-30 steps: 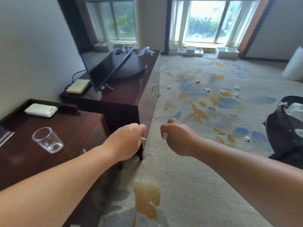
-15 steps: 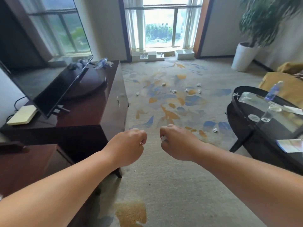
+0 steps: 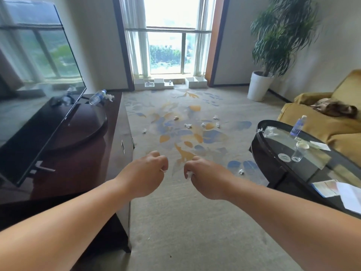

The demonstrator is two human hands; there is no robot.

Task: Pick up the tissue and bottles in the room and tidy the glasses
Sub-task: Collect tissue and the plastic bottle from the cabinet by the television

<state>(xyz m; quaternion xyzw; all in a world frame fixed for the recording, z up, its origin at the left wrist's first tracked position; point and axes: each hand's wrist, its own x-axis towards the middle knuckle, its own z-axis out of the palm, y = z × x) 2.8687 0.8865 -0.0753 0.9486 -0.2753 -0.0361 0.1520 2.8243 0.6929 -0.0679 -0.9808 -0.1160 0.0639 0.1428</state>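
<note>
Bottles [image 3: 97, 97] [image 3: 298, 126] two, table glass [image 3: 297, 154] one, carpet tissues [image 3: 188, 125] seven.

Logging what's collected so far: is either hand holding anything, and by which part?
The right hand grips a crumpled tissue inside its fist, one tuft showing. Whether the left hand holds anything cannot be told.

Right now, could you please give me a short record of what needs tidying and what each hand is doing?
left hand: fingers curled; contents unclear
right hand: pinches tissue scrap
carpet: several crumpled tissues
cabinet: lying bottle
round table: upright bottle, glass
</note>
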